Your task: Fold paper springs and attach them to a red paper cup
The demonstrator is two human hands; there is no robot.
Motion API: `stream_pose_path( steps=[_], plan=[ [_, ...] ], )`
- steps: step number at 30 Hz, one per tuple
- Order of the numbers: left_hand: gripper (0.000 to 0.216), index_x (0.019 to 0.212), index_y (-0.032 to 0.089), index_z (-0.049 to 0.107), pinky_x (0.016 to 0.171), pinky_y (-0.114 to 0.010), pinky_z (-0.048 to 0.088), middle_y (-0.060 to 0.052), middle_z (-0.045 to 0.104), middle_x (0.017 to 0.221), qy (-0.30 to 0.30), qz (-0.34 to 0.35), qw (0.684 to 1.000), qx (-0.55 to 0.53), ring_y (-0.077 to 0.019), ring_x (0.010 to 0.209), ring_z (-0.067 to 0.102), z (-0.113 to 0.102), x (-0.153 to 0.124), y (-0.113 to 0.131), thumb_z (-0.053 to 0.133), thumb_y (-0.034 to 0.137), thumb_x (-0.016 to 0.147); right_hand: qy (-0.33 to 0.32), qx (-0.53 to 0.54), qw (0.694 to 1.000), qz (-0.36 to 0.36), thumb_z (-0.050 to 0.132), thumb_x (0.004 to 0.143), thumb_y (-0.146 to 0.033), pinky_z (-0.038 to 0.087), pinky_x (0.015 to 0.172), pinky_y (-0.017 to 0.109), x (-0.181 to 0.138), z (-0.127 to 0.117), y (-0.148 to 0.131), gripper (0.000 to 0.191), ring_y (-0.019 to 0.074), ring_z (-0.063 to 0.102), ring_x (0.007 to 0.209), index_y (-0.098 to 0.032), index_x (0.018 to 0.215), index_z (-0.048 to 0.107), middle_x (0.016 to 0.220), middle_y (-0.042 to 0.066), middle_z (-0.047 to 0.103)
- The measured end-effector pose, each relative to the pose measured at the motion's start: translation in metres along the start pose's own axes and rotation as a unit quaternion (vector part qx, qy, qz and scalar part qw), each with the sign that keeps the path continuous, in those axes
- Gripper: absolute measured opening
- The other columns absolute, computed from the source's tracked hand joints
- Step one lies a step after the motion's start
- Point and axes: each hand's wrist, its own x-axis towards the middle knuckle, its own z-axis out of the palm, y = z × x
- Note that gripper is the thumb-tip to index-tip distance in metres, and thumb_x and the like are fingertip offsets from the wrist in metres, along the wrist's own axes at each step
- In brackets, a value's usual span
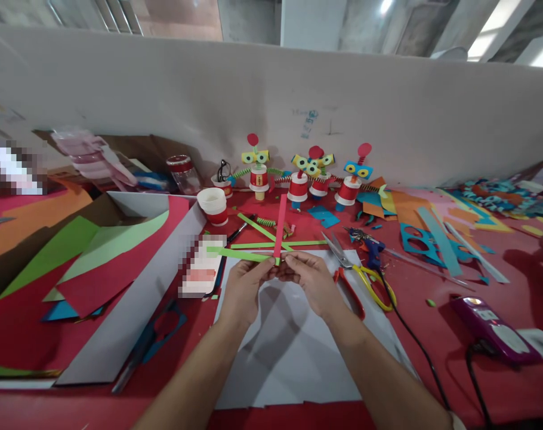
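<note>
Above a white paper sheet (289, 352), my left hand (249, 283) and my right hand (309, 280) meet at the joined ends of two paper strips. The green paper strip (242, 255) points left, and the red paper strip (281, 224) stands up away from me. Left thumb and fingers pinch the joint; the right fingertips are closed against it from the other side. Behind my hands lie loose green strips (307, 243) and a springy folded green paper piece (266, 222). Scissors with yellow handles (372, 285) and red-handled pliers (349, 292) rest just right of my right hand.
Paper-cup figures (259, 177) stand along the back wall. A box (132, 292) of coloured paper fills the left, near stacked paper cups (212, 206) and a phone (203, 269). Right are a blue glue gun (374, 251), its black cord, a purple power strip (493, 328) and paper scraps.
</note>
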Motion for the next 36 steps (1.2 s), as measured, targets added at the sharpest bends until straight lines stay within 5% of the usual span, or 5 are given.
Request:
stream_pose_path(
  steps=[8, 16, 21, 27, 36],
  plan=[
    [0.012, 0.062, 0.013, 0.07, 0.063, -0.023, 0.05, -0.001, 0.067, 0.062, -0.029, 0.001, 1.0, -0.01, -0.0105, 0.059, 0.06, 0.001, -0.002, -0.002, 0.08, 0.018, 0.057, 0.019, -0.022, 1.0, -0.007, 0.076, 0.064, -0.034, 0.049, 0.063, 0.026, 0.002, 0.0, 0.001, 0.019, 0.0119, 0.062, 0.06, -0.017, 0.072, 0.07, 0.061, -0.001, 0.067],
    [0.017, 0.061, 0.01, 0.07, 0.053, -0.018, 0.047, -0.002, 0.064, 0.056, 0.016, -0.068, 0.996, -0.047, -0.0084, 0.054, 0.057, -0.003, 0.004, 0.004, 0.082, 0.016, 0.05, 0.005, -0.008, 1.0, -0.012, 0.07, 0.069, -0.034, 0.051, 0.064, 0.028, 0.002, -0.004, 0.0, 0.024, 0.0132, 0.063, 0.062, -0.018, 0.088, 0.07, 0.067, 0.0, 0.068],
    [0.021, 0.056, 0.009, 0.065, 0.042, -0.013, 0.036, 0.001, 0.057, 0.05, -0.001, -0.139, 0.985, -0.105, -0.0039, 0.047, 0.048, -0.005, 0.006, 0.007, 0.082, 0.01, 0.044, -0.007, -0.179, 0.972, -0.152, 0.072, 0.072, -0.026, 0.048, 0.063, 0.025, -0.004, -0.002, -0.004, 0.026, 0.0117, 0.06, 0.064, -0.022, 0.097, 0.067, 0.07, -0.003, 0.064],
    [0.032, 0.055, 0.013, 0.057, 0.039, -0.015, 0.027, 0.006, 0.049, 0.045, -0.002, -0.085, 0.994, -0.075, -0.0025, 0.041, 0.04, -0.003, 0.003, 0.004, 0.086, 0.017, 0.043, 0.054, -0.256, 0.937, -0.233, 0.067, 0.079, -0.027, 0.054, 0.067, 0.028, -0.012, 0.011, 0.005, 0.02, 0.0149, 0.065, 0.07, -0.02, 0.097, 0.064, 0.081, 0.002, 0.069],
    [0.035, 0.058, 0.015, 0.054, 0.039, -0.019, 0.017, 0.011, 0.04, 0.042, -0.016, -0.023, 0.999, -0.033, -0.0005, 0.036, 0.024, -0.002, 0.0, 0.001, 0.085, 0.023, 0.046, 0.042, -0.196, 0.963, -0.181, 0.062, 0.083, -0.029, 0.057, 0.06, 0.026, -0.015, 0.011, 0.012, 0.01, 0.0143, 0.068, 0.062, -0.02, 0.089, 0.062, 0.076, 0.0, 0.069]
  ],
)
